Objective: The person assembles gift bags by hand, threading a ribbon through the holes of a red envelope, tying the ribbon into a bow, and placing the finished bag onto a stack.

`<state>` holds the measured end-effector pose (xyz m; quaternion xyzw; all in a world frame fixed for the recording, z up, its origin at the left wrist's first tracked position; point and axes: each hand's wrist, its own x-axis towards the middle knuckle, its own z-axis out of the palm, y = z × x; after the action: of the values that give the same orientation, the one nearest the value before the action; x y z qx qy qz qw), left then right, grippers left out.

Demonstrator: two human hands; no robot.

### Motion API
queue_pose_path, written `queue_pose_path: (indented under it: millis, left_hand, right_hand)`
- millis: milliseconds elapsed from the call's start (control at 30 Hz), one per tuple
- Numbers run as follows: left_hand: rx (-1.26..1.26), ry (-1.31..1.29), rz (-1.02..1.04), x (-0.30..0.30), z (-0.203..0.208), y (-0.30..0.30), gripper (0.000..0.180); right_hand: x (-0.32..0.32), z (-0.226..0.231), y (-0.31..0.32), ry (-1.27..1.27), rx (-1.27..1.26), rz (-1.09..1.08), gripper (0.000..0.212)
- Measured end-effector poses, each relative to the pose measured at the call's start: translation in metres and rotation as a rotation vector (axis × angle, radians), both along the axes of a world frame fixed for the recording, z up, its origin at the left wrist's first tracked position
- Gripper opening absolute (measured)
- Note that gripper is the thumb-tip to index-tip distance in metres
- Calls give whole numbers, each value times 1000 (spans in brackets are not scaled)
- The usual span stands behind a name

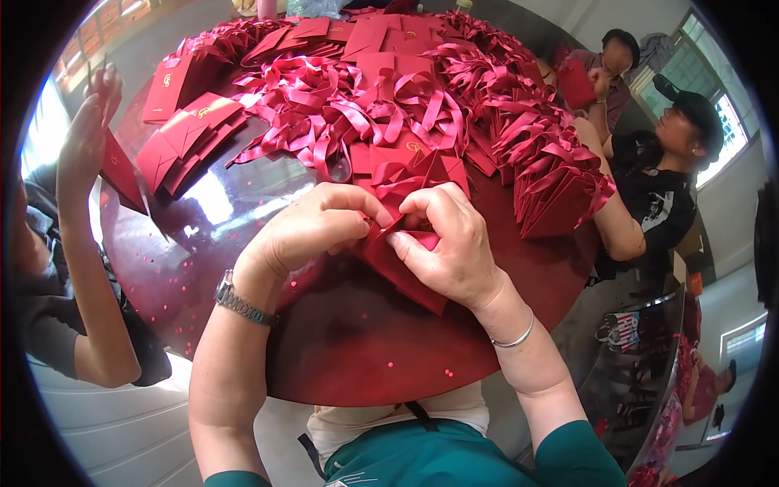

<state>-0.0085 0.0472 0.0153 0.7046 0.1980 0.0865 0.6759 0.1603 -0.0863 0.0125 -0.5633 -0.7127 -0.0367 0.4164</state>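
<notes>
A small red paper gift bag lies tilted at the middle of the round table, between my two hands. My left hand, with a watch on its wrist, is closed, its fingertips pinching the bag's upper edge. Opposite it, my right hand is closed too, thumb and forefinger gripping the other side of the bag's mouth. A red ribbon loops up just beyond my fingers. Where exactly the ribbon meets the bag is covered by my fingertips.
Loose red ribbons are heaped beyond my hands. Folded bags stack at the left; ribboned bags stand in rows at the right. Small red dots are scattered on the glossy table. Co-workers are at both sides, one raising a hand.
</notes>
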Motion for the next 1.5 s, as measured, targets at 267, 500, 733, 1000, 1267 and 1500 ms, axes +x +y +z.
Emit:
queue_pose_path:
  millis: [267,500,733,1000,1267,1500]
  left_hand:
    - [182,1,17,5,-8,-7,10]
    - [962,-44,212,11,-12,-27,10]
    - [1179,372,561,-15,-12,16,6]
    - [1266,-14,861,7,-14,-1,33]
    - [1094,20,458,39,-19,-67,15]
    - [1036,2,388,43,-29,-71,8]
  right_hand:
    - [2,-7,2,-8,-19,41,27]
    - [8,-1,1,-94,-157,89,22]
    - [11,10,-7,-171,-289,35,21]
    - [31,13,-4,27,42,-37,29]
    - [60,-9,7,134,-238,-114,13]
    - [51,11,19,76,-722,-93,18]
